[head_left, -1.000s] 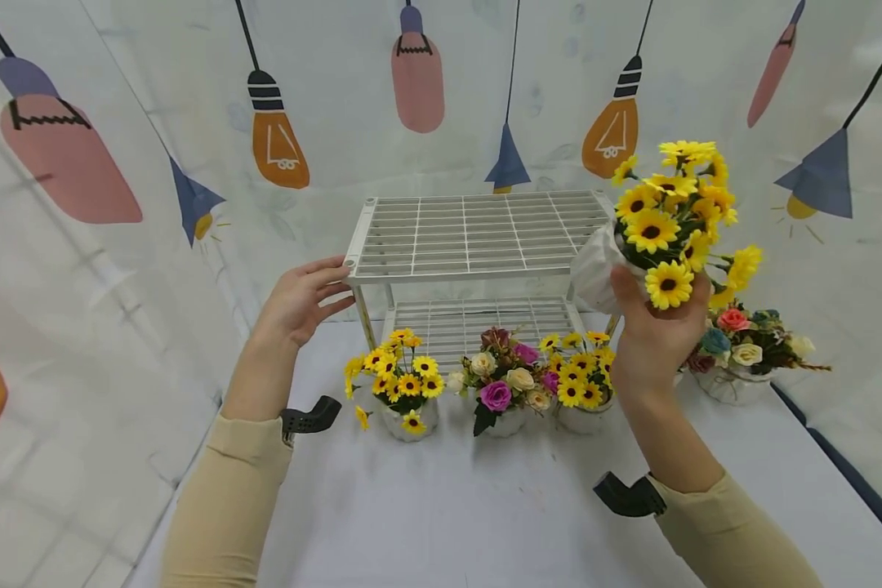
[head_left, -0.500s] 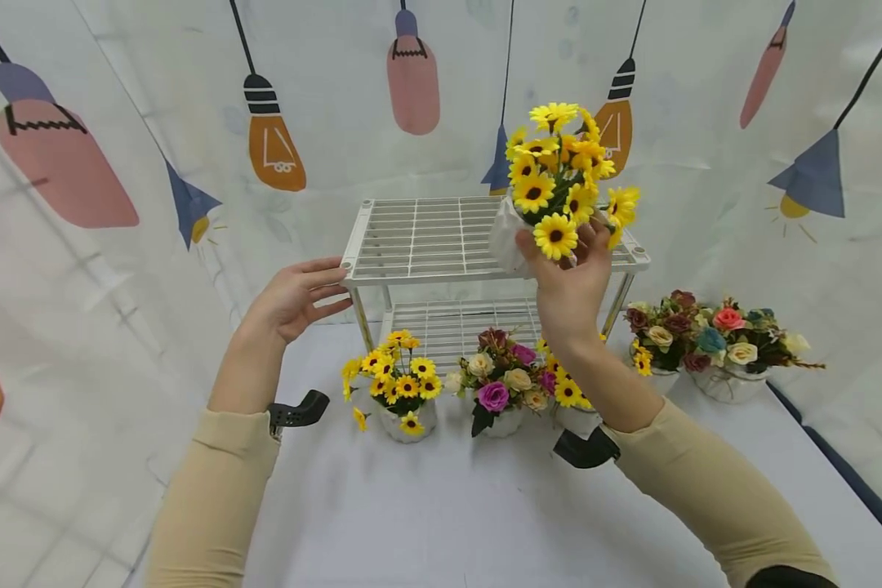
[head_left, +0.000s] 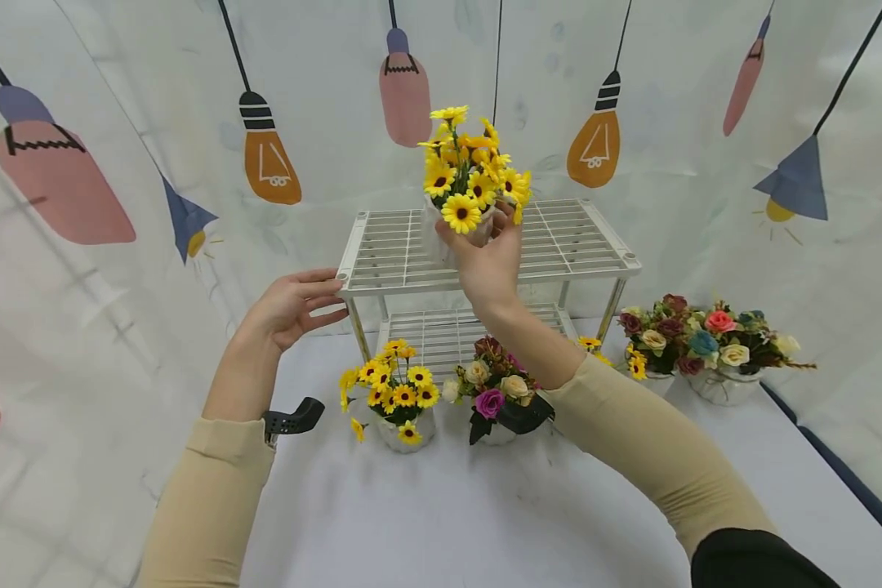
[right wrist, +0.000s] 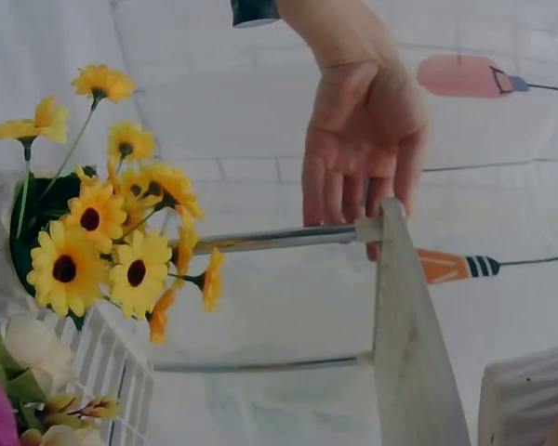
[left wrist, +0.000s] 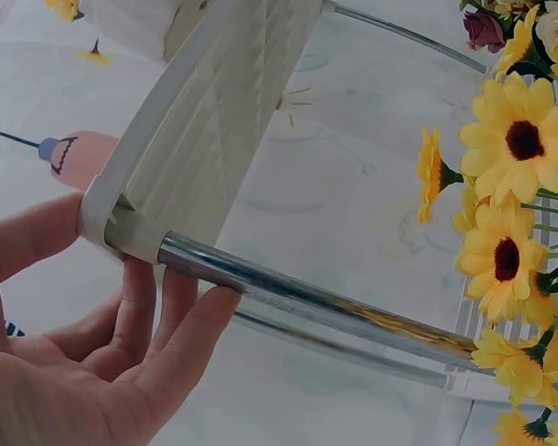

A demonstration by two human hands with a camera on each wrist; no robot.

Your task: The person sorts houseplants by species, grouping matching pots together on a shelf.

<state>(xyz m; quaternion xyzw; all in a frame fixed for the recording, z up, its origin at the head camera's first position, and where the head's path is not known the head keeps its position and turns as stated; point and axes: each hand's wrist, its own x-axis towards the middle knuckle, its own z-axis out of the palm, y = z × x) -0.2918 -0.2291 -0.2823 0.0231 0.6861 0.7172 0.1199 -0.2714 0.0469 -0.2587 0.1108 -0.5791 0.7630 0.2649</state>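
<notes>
My right hand (head_left: 491, 261) grips a white pot (head_left: 432, 233) of yellow artificial sunflowers (head_left: 461, 214). The pot is over the left-centre part of the top shelf of a white two-tier wire rack (head_left: 584, 257); whether its base touches the shelf I cannot tell. At the rack's front left corner is my left hand (head_left: 288, 310). Its fingers are mostly straight and touch the shelf corner and the metal post (left wrist: 288, 283) below it, as the left wrist view shows. Only a small part of the right hand shows at the right wrist view's lower right edge.
Before the rack stand a pot of sunflowers (head_left: 399, 396) and a pot of purple and cream roses (head_left: 488, 402). More yellow flowers (head_left: 590, 344) are partly hidden behind my right forearm. Two pots of mixed roses, one brownish (head_left: 657, 336) and one multicoloured (head_left: 731, 355), stand right of the rack.
My right hand has carried the potted sunflowers leftward from beyond the rack's right end to above the top shelf. The left hand has stayed at the rack's corner.
</notes>
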